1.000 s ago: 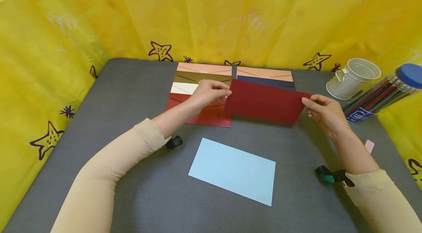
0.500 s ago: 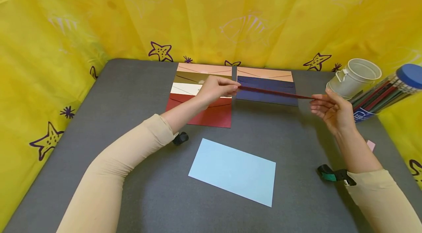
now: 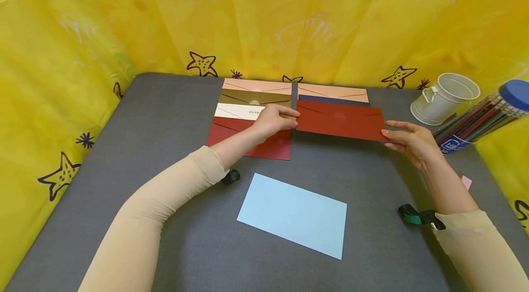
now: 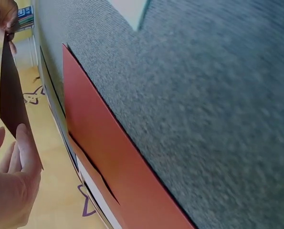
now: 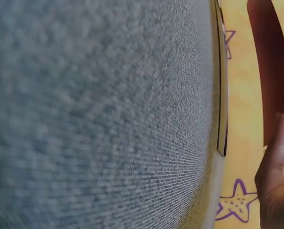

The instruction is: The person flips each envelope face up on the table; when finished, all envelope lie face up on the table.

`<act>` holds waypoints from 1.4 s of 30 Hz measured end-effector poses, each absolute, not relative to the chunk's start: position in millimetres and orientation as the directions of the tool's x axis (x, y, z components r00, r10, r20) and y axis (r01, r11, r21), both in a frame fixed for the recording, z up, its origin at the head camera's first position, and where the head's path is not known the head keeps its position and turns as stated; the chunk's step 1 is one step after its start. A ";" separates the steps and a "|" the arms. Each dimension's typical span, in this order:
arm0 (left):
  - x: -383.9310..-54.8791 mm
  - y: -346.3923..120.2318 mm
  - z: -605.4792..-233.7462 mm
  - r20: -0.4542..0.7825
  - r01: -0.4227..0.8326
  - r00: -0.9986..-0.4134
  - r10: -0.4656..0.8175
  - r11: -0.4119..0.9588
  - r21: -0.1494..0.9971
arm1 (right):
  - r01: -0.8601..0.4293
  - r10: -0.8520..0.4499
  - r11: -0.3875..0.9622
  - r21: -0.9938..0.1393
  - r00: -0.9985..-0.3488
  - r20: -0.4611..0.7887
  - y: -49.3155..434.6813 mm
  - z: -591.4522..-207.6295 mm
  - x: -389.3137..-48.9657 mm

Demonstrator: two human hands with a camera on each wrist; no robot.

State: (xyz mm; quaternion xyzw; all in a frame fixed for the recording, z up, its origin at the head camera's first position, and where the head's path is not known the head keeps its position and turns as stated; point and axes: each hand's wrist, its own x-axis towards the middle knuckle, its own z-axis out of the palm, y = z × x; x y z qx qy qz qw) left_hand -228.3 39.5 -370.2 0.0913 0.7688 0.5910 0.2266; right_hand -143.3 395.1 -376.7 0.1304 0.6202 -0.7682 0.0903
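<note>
Between both hands a red envelope (image 3: 340,120) is held above the table, its flap side up with a pale round seal. My left hand (image 3: 274,122) pinches its left end; my right hand (image 3: 413,143) pinches the right end. Beneath it, a dark blue envelope (image 3: 310,98) and a peach envelope (image 3: 332,92) overlap on the table. In the left wrist view the held envelope (image 4: 13,90) is raised off the table. Left of it lies a column of overlapping envelopes: peach (image 3: 256,86), olive (image 3: 239,96), white (image 3: 231,110) and red (image 3: 272,147), partly hidden by my left hand.
A light blue sheet (image 3: 293,216) lies slanted at the table's middle front. At the right stand a white metal pot (image 3: 444,97) and a clear tub of pencils (image 3: 475,117) with a blue lid, plus a pink eraser (image 3: 466,182). Yellow cloth (image 3: 264,16) surrounds the table.
The red envelope has been turned over between the hands: its plain face showed first, then its edge, now its flap side. Both hands have shifted slightly to the right.
</note>
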 end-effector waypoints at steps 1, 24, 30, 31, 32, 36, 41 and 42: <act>-228.5 40.9 -370.9 -0.246 -0.132 -0.879 0.410 0.287 0.949 | 0.314 0.021 -0.195 -0.929 -0.946 -0.324 396.1 -377.6 -144.2; -231.4 60.5 -371.6 -0.424 -0.182 -0.765 0.484 0.468 0.864 | 0.404 -0.039 0.039 -0.914 -0.913 -0.405 399.0 -385.7 -152.1; -231.8 61.9 -371.3 -0.439 -0.152 -0.766 0.470 0.531 0.833 | 0.415 -0.027 0.097 -0.905 -0.907 -0.419 398.1 -387.1 -153.9; -231.6 61.6 -370.6 -0.436 -0.144 -0.768 0.468 0.538 0.831 | 0.416 -0.025 0.119 -0.901 -0.906 -0.422 398.1 -387.3 -154.5; -231.5 61.4 -370.1 -0.433 -0.138 -0.771 0.468 0.540 0.830 | 0.417 -0.025 0.139 -0.898 -0.905 -0.424 398.2 -387.4 -155.0; -231.9 61.2 -369.4 -0.431 -0.134 -0.768 0.474 0.540 0.831 | 0.416 -0.031 0.191 -0.889 -0.903 -0.429 398.9 -387.6 -156.4; -231.5 61.3 -370.8 -0.421 -0.130 -0.766 0.486 0.524 0.842 | 0.411 -0.040 0.184 -0.893 -0.905 -0.425 400.6 -388.7 -156.2; -231.2 61.0 -371.1 -0.419 -0.129 -0.765 0.489 0.521 0.844 | 0.410 -0.040 0.181 -0.894 -0.905 -0.423 400.6 -388.9 -156.1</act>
